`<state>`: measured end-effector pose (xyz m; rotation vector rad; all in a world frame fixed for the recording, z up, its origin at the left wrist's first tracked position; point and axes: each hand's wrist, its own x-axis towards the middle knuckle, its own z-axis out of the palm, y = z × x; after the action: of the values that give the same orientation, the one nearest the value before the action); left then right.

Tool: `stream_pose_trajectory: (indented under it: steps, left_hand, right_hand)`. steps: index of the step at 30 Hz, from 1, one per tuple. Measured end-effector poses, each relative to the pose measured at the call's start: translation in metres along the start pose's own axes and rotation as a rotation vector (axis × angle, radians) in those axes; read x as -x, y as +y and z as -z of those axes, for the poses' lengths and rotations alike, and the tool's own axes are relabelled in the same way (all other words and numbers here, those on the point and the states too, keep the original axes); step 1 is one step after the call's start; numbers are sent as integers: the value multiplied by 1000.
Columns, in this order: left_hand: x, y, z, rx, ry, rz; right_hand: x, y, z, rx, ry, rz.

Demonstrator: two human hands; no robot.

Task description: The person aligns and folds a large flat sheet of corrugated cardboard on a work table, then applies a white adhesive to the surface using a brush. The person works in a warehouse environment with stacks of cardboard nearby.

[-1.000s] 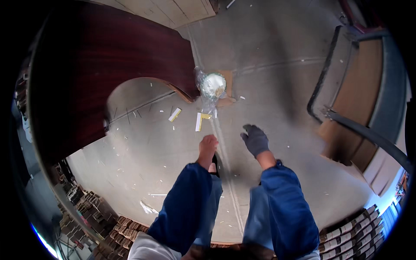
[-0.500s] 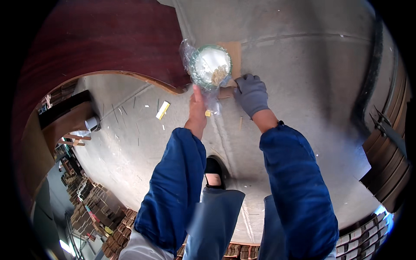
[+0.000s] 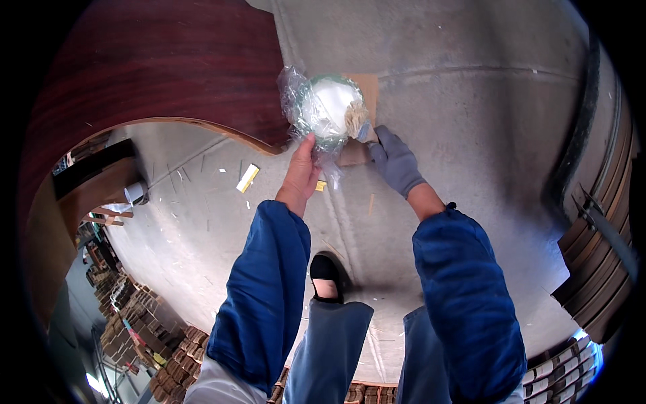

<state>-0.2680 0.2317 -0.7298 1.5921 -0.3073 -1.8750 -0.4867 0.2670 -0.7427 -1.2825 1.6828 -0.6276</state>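
A round green-rimmed bowl (image 3: 304, 129), lined with clear plastic film (image 3: 290, 87), holds a smooth white substance (image 3: 326, 101). My bare left hand (image 3: 299, 174) grips the near edge of the bowl and its film, thumb on top and the other fingers partly hidden. In a grey glove, my right hand (image 3: 398, 161) is closed round the handle of a flat paintbrush (image 3: 356, 121). The brush's pale bristles lie over the right part of the bowl; whether they touch the white substance I cannot tell.
A dark red wood-grain panel (image 3: 168, 60) with a curved cutout lies at the left. Brown cardboard (image 3: 369, 87) shows beside the bowl. A yellow-and-white piece (image 3: 247, 178) and scraps litter the concrete floor (image 3: 471, 121). Stacked brown pieces (image 3: 595, 269) stand at the right.
My right hand and the paintbrush have moved right and slightly nearer, bringing the bristles toward the bowl's right edge. My left hand keeps its grip on the bowl.
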Motion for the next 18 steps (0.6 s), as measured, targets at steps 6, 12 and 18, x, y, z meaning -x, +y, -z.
stream_pose_trajectory:
  steps: [6,12,18]
  left_hand:
    - [-10,-5,-7,37,-106,-101]
    - [-12,-9,-2,87,-108,-136]
    - [14,-6,-11,64,-150,-181]
  right_hand:
    - [-5,14,-6,-378,6,-131]
    - [8,24,7,-671,7,-191]
    - [13,8,23,-420,48,-370]
